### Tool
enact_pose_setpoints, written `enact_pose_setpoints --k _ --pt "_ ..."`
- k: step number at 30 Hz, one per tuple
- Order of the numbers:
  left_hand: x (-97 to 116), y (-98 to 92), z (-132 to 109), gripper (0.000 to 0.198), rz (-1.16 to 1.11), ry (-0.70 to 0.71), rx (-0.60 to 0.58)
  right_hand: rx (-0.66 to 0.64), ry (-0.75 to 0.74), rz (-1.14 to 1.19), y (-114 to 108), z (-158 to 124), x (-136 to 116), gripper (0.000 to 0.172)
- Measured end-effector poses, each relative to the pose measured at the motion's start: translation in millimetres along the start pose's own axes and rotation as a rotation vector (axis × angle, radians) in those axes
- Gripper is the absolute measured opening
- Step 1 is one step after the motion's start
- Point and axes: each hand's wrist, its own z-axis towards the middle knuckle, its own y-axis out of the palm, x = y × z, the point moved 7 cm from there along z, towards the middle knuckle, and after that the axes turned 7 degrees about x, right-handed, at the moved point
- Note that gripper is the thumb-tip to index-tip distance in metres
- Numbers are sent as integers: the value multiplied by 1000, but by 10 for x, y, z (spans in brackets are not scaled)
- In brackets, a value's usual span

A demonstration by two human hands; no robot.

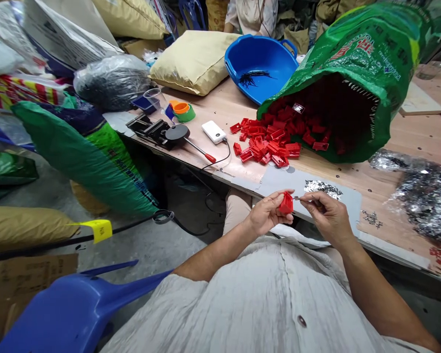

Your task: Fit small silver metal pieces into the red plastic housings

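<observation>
And here, in front of the pale shirt (242, 299), the two hands meet at the table's near edge; the left hand (268, 213) has a snug grip on one red plastic part (286, 202), thumb and fingers wrapped about it; the right hand (329, 215) comes in close with a narrow pinch, a small metal piece (296, 198) at its fingertips, right by the red part's side; whether the two touch, I cannot tell!

Just beyond the hands lies a grey sheet (275, 182), a pile of shiny metal pieces (321, 187) spread on it; a smaller scatter (372, 219) sits to the right, near a clear plastic bag (426, 196) full of silvery bits; farther on, a heap of red parts (266, 142) spills from the mouth of a green sack (375, 59) on its side; left of that heap, a white device (213, 132) with a cable; behind, a blue basin (257, 90) holding dark strands, a tan sack (194, 59) beside it; farthest back, another person (253, 14).
</observation>
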Motion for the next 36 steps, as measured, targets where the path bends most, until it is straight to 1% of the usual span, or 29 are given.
enact_pose_setpoints --k 4,9,13,19,24,28,31,33,36 --pt "-107 11 -33 34 -87 -143 7 -59 -95 -18 45 -12 16 10" --pt "-170 47 -70 32 -84 -229 -6 -121 -260 -20 65 -35 -59 16" --pt "-184 76 -86 32 -71 -252 -7 -136 -313 -13 45 -44 -103 20" --pt "-162 149 -113 30 -86 -258 -19 -148 -342 -50 34 -59 -119 19" --pt "-167 159 -120 30 -83 -254 1 -145 -339 -55 48 -82 -97 19" --pt "-178 161 -111 32 -87 -250 -5 -171 -283 -67 72 -92 -72 18" --pt "-166 144 -104 34 -86 -238 16 -246 -195 -8 66 -80 -40 18" --pt "-140 140 -106 36 -85 -219 27 -280 -91 45 31 -59 21 19" --pt "-98 152 -115 37 -69 -183 27 -251 151 65 -45 -32 206 19"
